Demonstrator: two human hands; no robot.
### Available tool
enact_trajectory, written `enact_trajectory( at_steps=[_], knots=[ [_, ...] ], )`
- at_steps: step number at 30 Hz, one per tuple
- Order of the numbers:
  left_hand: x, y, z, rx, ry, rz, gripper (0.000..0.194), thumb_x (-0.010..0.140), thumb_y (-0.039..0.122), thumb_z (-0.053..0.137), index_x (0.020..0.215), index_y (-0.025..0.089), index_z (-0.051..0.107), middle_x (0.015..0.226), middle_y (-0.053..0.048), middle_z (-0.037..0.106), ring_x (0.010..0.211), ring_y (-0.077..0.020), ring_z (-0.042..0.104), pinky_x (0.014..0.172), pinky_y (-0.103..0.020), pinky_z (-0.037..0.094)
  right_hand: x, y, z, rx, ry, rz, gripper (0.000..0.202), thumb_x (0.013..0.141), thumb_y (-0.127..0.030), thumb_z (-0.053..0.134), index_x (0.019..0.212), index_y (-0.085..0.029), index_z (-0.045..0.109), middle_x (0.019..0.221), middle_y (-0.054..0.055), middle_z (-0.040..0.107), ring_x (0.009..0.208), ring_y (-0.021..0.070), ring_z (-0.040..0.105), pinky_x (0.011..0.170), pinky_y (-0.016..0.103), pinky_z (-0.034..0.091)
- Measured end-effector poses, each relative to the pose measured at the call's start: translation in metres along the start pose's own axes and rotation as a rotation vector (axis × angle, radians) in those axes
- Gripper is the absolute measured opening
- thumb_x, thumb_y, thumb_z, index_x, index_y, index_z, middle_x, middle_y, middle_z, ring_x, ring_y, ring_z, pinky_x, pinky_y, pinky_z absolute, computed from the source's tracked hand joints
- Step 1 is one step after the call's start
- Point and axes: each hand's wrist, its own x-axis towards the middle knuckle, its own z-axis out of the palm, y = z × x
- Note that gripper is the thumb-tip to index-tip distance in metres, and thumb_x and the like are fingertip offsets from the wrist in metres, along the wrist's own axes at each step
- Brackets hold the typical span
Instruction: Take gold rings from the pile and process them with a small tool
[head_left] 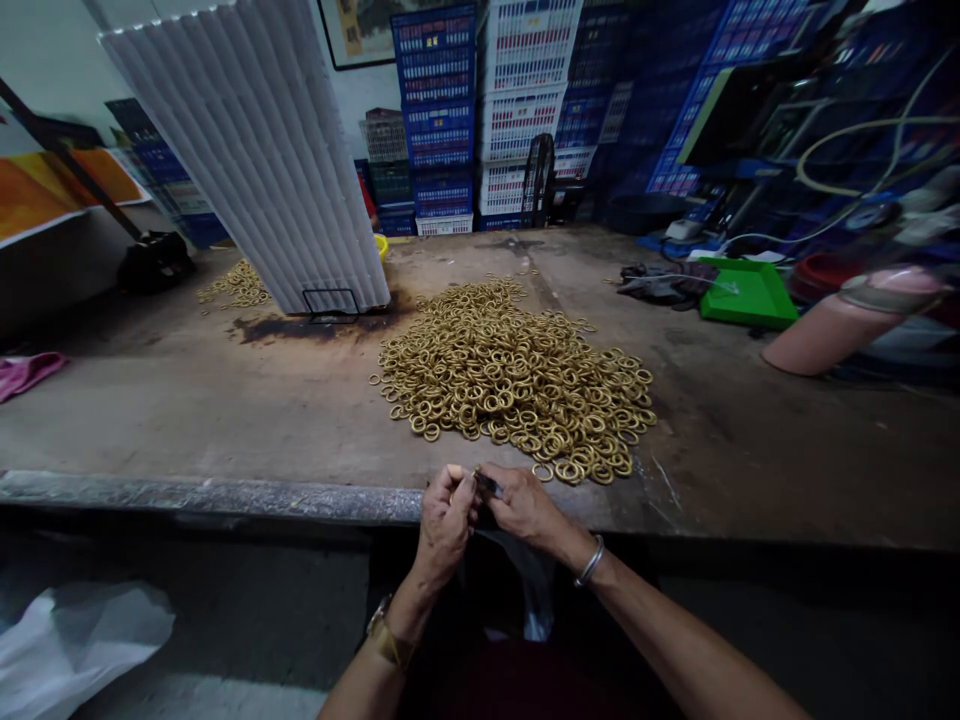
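Both hands meet at the table's (225,495) near edge, the left hand (444,522) and right hand (525,505) pinched together on a small dark item (487,485), possibly a clear bag's mouth. The pile of brass rings (510,375) lies just beyond, slightly nearer the right hand.

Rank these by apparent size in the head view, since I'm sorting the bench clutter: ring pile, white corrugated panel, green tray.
1. white corrugated panel
2. ring pile
3. green tray
The tray lies farther back, so its rank is less sure.
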Motion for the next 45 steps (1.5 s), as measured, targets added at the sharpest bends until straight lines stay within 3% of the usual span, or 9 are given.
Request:
enact_trajectory(
  at_steps=[5, 10, 15, 19, 23, 26, 32, 38, 45],
  knots=[
    [-0.008, 0.003, 0.000, -0.028, -0.031, -0.045, 0.030, 0.074, 0.044, 0.057, 0.068, 0.017, 0.047, 0.055, 0.005, 0.047, 0.041, -0.0038, 0.038, 0.040, -0.015, 0.028, 0.004, 0.003, -0.005, -0.136, -0.074, 0.091, 0.016, 0.073, -0.017, 0.043, 0.078, -0.018, 0.059, 0.066, 0.003, 0.061, 0.058, 0.0128, 0.051, 0.052, 0.022, 0.026],
    [-0.012, 0.011, 0.000, -0.299, -0.099, -0.142, 0.028, 0.073, 0.042, 0.059, 0.071, 0.018, 0.045, 0.057, 0.004, 0.051, 0.040, -0.0046, 0.039, 0.037, -0.015, 0.029, 0.013, 0.014, -0.006, -0.355, 0.074, 0.221, 0.022, 0.078, -0.020, 0.042, 0.096, -0.020, 0.055, 0.081, 0.006, 0.065, 0.073, 0.0166, 0.058, 0.060, 0.024, 0.031],
    [-0.006, 0.010, -0.004, -0.444, -0.086, -0.190, 0.029, 0.071, 0.040, 0.062, 0.070, 0.014, 0.048, 0.077, -0.006, 0.061, 0.050, -0.0068, 0.047, 0.038, -0.017, 0.032, 0.026, 0.016, -0.011, -0.460, 0.140, 0.349, 0.021, 0.082, -0.025, 0.041, 0.101, -0.017, 0.047, 0.082, 0.008, 0.064, 0.076, 0.0195, 0.060, 0.062, 0.026, 0.032],
    [-0.005, 0.007, -0.006, -0.484, -0.065, -0.215, 0.023, 0.071, 0.035, 0.062, 0.074, 0.015, 0.051, 0.076, -0.005, 0.061, 0.053, -0.0088, 0.051, 0.040, -0.018, 0.034, 0.032, 0.016, -0.009, -0.515, 0.117, 0.345, 0.022, 0.084, -0.031, 0.039, 0.101, -0.018, 0.045, 0.082, 0.008, 0.064, 0.076, 0.0218, 0.060, 0.061, 0.027, 0.033],
    [-0.003, 0.005, -0.009, -0.571, -0.083, -0.284, 0.024, 0.071, 0.031, 0.062, 0.089, 0.017, 0.055, 0.071, -0.001, 0.057, 0.054, -0.0094, 0.051, 0.040, -0.017, 0.034, 0.034, 0.019, -0.005, -0.529, 0.119, 0.335, 0.019, 0.084, -0.025, 0.039, 0.100, -0.018, 0.046, 0.082, 0.008, 0.064, 0.076, 0.0212, 0.060, 0.061, 0.027, 0.032],
    [0.001, 0.002, -0.011, -0.637, -0.049, -0.328, 0.019, 0.068, 0.030, 0.065, 0.077, 0.014, 0.057, 0.071, -0.002, 0.056, 0.057, -0.0093, 0.051, 0.040, -0.017, 0.033, 0.033, 0.022, -0.004, -0.506, 0.128, 0.315, 0.018, 0.082, -0.020, 0.040, 0.098, -0.018, 0.049, 0.081, 0.007, 0.064, 0.074, 0.0193, 0.059, 0.060, 0.027, 0.031],
    [0.006, 0.001, -0.007, -0.596, 0.024, -0.286, 0.025, 0.062, 0.030, 0.071, 0.067, 0.013, 0.054, 0.068, -0.001, 0.055, 0.059, -0.0097, 0.052, 0.040, -0.016, 0.034, 0.027, 0.023, -0.013, -0.365, 0.260, 0.238, 0.014, 0.082, -0.022, 0.041, 0.087, -0.021, 0.055, 0.087, 0.003, 0.063, 0.077, 0.0149, 0.057, 0.062, 0.024, 0.031],
    [0.009, 0.001, 0.007, -0.340, 0.005, -0.168, 0.034, 0.064, 0.039, 0.068, 0.084, 0.016, 0.052, 0.059, 0.005, 0.049, 0.048, -0.0072, 0.048, 0.037, -0.015, 0.032, 0.020, 0.019, -0.021, 0.093, 0.346, 0.199, 0.021, 0.080, -0.029, 0.041, 0.068, -0.018, 0.055, 0.059, -0.001, 0.055, 0.055, 0.0104, 0.047, 0.055, 0.021, 0.032],
    [0.011, -0.003, 0.017, -0.061, 0.029, -0.049, 0.036, 0.071, 0.045, 0.058, 0.094, 0.017, 0.052, 0.057, 0.006, 0.047, 0.044, -0.0067, 0.044, 0.037, -0.015, 0.035, 0.008, 0.007, -0.025, 0.576, 0.280, 0.225, 0.016, 0.073, -0.028, 0.047, 0.062, -0.018, 0.053, 0.052, -0.004, 0.050, 0.049, 0.0088, 0.043, 0.051, 0.020, 0.035]
  ],
)
